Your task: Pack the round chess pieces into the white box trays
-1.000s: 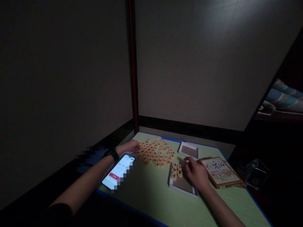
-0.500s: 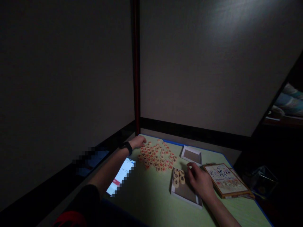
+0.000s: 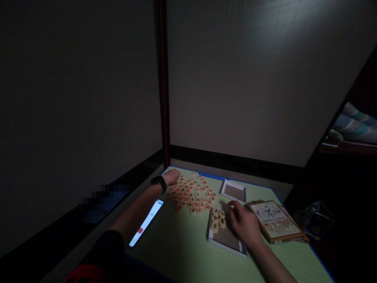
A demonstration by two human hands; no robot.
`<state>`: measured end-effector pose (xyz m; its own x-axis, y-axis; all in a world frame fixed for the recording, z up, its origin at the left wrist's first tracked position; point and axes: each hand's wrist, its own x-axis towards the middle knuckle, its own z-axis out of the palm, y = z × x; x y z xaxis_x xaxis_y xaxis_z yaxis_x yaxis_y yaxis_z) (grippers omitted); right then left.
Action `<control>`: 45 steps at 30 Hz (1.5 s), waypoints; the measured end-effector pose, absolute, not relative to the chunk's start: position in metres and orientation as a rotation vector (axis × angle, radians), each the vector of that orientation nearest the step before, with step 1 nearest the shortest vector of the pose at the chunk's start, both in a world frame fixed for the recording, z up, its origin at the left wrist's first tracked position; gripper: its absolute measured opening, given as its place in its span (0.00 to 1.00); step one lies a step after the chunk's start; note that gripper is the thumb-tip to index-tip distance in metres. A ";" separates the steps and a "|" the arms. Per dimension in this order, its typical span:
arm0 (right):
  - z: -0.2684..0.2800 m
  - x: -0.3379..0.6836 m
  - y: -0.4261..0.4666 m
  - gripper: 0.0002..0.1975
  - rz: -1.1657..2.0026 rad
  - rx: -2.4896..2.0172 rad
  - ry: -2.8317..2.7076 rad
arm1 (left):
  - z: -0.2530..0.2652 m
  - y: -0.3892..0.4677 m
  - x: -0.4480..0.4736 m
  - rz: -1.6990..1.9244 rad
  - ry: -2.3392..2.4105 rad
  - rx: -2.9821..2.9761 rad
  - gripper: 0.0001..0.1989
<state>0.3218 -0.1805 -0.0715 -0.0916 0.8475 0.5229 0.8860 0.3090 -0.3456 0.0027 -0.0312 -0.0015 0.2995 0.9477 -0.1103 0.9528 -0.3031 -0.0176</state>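
Note:
Round Chinese chess pieces (image 3: 196, 194) with red and dark characters lie in a loose spread on the pale green table. At the far left edge of that spread is my left hand (image 3: 172, 177), its fingers curled down and closed; whatever they hold is hidden. A shallow white-edged box (image 3: 226, 239) with a brown bottom has several pieces (image 3: 218, 220) lined up in its left end. My right hand (image 3: 243, 220) hovers at the right side of this box, thumb and forefinger apart, with nothing visible between them.
A lit phone (image 3: 147, 224) lies left, under my left forearm. Behind the box stands a second shallow tray (image 3: 234, 191). A printed Chinese chess box (image 3: 277, 220) lies right of my right hand. Walls (image 3: 235, 78) rise behind the blue-edged table.
The whole view has shifted slightly, so things sit a little further left. My left hand stays at the edge of the pieces; my right hand keeps its place beside the box.

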 end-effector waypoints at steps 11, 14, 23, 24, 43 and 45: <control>-0.075 0.323 -0.178 0.13 -0.094 -1.501 -1.932 | -0.005 -0.032 0.010 0.042 1.653 2.582 0.14; -0.075 0.323 -0.178 0.13 -0.107 -1.488 -1.932 | -0.008 -0.032 0.012 0.046 1.598 2.598 0.16; -0.071 0.322 -0.180 0.13 -0.108 -1.504 -1.931 | -0.007 -0.027 0.022 -0.006 1.685 2.534 0.15; -0.071 0.322 -0.180 0.13 -0.106 -1.499 -1.931 | -0.006 -0.027 0.024 -0.020 1.699 2.526 0.15; -0.045 0.309 -0.186 0.25 0.936 -1.088 -1.242 | 0.011 -0.136 0.107 0.848 1.088 2.785 0.08; -0.040 0.307 -0.187 0.27 1.195 -0.931 -1.100 | -0.002 -0.153 0.123 0.997 1.020 2.723 0.08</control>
<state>0.3073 -0.1870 -0.0399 0.0239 0.9884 0.1500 -0.2304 0.1514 -0.9612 0.1230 -0.1535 -0.0024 0.5698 0.6092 0.5516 0.5653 -0.7777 0.2751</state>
